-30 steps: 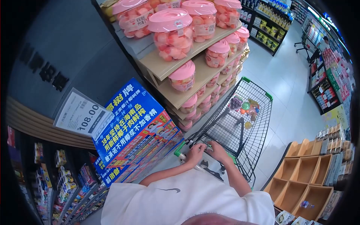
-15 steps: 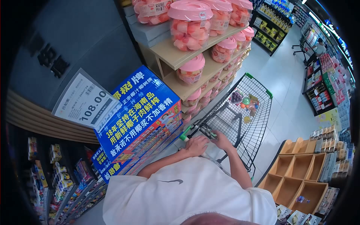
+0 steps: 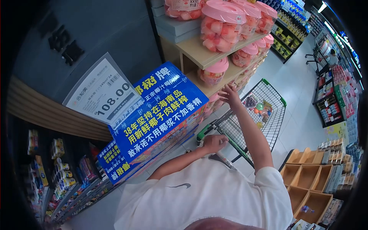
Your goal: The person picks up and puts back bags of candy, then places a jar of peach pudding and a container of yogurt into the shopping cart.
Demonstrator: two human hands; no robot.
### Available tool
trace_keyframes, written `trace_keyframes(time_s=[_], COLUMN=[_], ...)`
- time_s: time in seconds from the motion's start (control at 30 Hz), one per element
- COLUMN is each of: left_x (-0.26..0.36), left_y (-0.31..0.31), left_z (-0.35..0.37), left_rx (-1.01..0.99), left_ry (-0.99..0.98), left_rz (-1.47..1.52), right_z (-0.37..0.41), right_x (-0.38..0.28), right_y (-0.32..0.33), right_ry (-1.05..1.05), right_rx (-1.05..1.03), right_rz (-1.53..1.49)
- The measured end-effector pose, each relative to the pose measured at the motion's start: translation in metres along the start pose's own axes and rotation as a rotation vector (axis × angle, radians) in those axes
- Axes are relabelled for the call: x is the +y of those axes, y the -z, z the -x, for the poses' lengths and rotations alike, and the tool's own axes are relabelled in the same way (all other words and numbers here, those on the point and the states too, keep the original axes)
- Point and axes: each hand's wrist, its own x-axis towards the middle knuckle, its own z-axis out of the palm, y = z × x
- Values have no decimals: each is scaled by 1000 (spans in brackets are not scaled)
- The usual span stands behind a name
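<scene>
Two bare grips are seen. The right grip (image 3: 230, 94) is stretched out toward 12 o'clock with its fingers parted and nothing visibly held; whether the shelf edge behind it is brushed cannot be told. The left grip (image 3: 215, 143), loosely curled, is lowered at 6 o'clock from the right one, over the rear of a black wire shopping cart with green trim (image 3: 274, 91); whether the push bar is grasped cannot be told, as contact is hidden.

At 11 o'clock from the right grip, just beside it, a clear, rounded plastic jar with a pink lid (image 3: 213, 73) is set on a beige shelf (image 3: 196, 82). By its packed look, the jar may be judged fairly heavy, stiff-walled and smooth enough to slip; it would best be held around the body or supported from below, since the lid might loosen if lifted by.

In the cart, at 4 o'clock from the right grip, brightly coloured wrapped items (image 3: 260, 108) are carried. At 10 o'clock from the left grip, a blue cardboard carton with yellow and white lettering (image 3: 168, 103) is stacked, with a white rectangular price sign (image 3: 107, 90) propped beyond it.
</scene>
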Motion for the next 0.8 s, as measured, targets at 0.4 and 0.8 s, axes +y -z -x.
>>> trace_keyframes(time_s=[0.4, 0.8], left_x=[11, 2], left_y=[-5, -22], left_z=[-10, -23], left_rx=[48, 100], left_ry=[181, 199], left_rz=[77, 205], right_z=[-53, -65], right_x=[-94, -101], right_y=[-47, -38], right_ry=[-38, 86], right_rx=[-12, -137], right_rz=[-84, -67])
